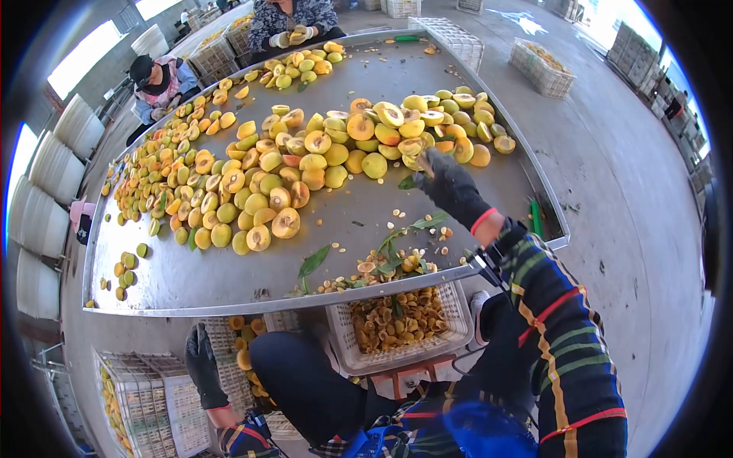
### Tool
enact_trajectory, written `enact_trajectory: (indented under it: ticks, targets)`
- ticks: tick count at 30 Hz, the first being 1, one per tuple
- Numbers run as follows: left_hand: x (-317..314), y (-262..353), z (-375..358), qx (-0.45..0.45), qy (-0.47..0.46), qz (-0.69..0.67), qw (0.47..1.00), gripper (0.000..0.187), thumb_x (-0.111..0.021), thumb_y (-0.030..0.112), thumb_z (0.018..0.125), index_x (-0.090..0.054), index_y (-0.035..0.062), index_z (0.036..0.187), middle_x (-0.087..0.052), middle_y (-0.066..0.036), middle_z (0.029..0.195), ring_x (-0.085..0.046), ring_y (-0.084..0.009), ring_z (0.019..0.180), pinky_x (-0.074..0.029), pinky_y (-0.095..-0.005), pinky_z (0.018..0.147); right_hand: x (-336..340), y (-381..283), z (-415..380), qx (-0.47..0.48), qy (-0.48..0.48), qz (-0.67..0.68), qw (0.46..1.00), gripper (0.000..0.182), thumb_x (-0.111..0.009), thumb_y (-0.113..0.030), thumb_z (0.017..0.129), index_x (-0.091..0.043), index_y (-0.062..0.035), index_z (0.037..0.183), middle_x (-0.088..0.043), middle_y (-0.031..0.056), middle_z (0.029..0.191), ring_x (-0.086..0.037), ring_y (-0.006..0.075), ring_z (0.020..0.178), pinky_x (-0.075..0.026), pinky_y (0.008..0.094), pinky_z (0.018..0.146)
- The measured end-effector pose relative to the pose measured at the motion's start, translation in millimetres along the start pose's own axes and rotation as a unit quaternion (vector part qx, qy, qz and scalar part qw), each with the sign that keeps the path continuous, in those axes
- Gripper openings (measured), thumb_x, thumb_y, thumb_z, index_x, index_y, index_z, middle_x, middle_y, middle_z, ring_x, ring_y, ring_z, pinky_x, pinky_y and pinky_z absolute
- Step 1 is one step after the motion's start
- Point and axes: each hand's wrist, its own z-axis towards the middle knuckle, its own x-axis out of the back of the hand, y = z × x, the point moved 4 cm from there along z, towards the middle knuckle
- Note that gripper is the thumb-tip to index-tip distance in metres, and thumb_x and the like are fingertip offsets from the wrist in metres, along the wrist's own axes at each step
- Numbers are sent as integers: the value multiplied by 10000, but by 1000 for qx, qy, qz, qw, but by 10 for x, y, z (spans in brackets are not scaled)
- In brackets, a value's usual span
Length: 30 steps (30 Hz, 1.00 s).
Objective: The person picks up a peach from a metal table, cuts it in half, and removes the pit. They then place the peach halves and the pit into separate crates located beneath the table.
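My right hand [452,187], in a dark glove, reaches over the metal table [359,210] to the near edge of a heap of yellow-green stone fruit [374,165], many of them cut in half. Its fingers are drawn together around a small pale bit that I cannot make out. Lower left, my left hand [203,368], also gloved, hangs beside my knee with nothing in it and fingers stretched out. Near it, below the table edge, is a crate [227,359] with fruit halves. A green-handled tool [536,220] lies at the table's right edge.
Pits, scraps and leaves [393,263] lie along the near table edge. Underneath stands a white basket [458,336] of brownish fruit pieces. Another crate [145,404] is at lower left. Two people sit across the table, one with gloved hands [294,36]. The table has a raised rim.
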Motion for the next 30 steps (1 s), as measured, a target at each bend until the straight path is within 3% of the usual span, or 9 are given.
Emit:
enact_trajectory:
  ticks: [8,15,17,18,20,21,25,28,30]
  targets:
    - [-1045,2671,-489,-66,-199,-324,923,454,-389,335,996,-563,-33,1198,-657,-140,1051,-651,-214,930,-512,-340,832,-820,404,737,-195,-18,-111,974,487,-668,-360,780,-510,-54,1124,-574,210,1019,-630,347,911,-529,439,734]
    - [-2347,2628,-742,24,-310,-478,822,516,-374,405,989,-505,-14,1259,-615,-166,1142,-626,-265,1008,-509,-384,858,-173,-238,118,154,35,71,985,371,-681,-235,781,-543,-33,1060,-575,162,994,-581,352,944,-496,412,777]
    - [-2639,2484,-828,246,-376,-613,650,557,-413,468,970,-481,13,1283,-588,-135,1179,-610,-240,1024,-509,-370,880,-47,-573,-275,135,-49,205,968,426,-697,-206,774,-536,-30,1126,-562,162,1085,-565,355,1011,-485,404,835]
    - [-2658,2523,-832,246,-372,-612,653,557,-413,468,970,-481,13,1283,-588,-135,1179,-610,-240,1024,-509,-370,880,-26,-703,-446,122,-78,274,951,462,-706,-202,767,-531,-30,1158,-550,167,1143,-561,357,1038,-478,402,865]
    - [-2744,2679,-975,318,-436,-689,484,603,-416,536,942,-479,41,1281,-592,-133,1161,-620,-256,992,-532,-385,848,-30,-901,-702,160,-127,242,949,557,-718,-227,766,-495,-35,1239,-506,179,1249,-547,364,1082,-455,409,919]
    - [-2725,2609,-1026,123,-410,-642,636,598,-419,544,935,-494,46,1257,-600,-129,1140,-627,-263,968,-543,-394,830,7,-949,-766,115,-161,237,951,622,-726,-230,760,-460,-40,1289,-496,197,1266,-538,371,1093,-450,428,925]
    - [-2857,2488,-1023,320,-447,-694,466,563,-397,508,956,-505,31,1235,-613,-134,1099,-629,-255,971,-543,-379,839,219,-899,-895,66,-29,269,960,529,-739,-187,770,-507,-21,1215,-522,212,1214,-564,369,1045,-469,409,881]
    - [-2656,2736,-1014,191,-402,-635,632,578,-369,492,973,-475,25,1297,-604,-127,1134,-599,-219,1021,-514,-353,869,139,-665,-1024,-51,-25,326,944,463,-748,-171,768,-543,-10,1150,-557,192,1134,-587,358,983,-484,394,838]
    - [-2727,2705,-1023,184,-404,-634,633,560,-338,467,991,-463,26,1314,-593,-128,1163,-586,-232,1047,-501,-354,895,140,-715,-1019,-31,-17,315,948,441,-736,-170,776,-549,-10,1142,-564,185,1100,-591,359,965,-489,395,819]
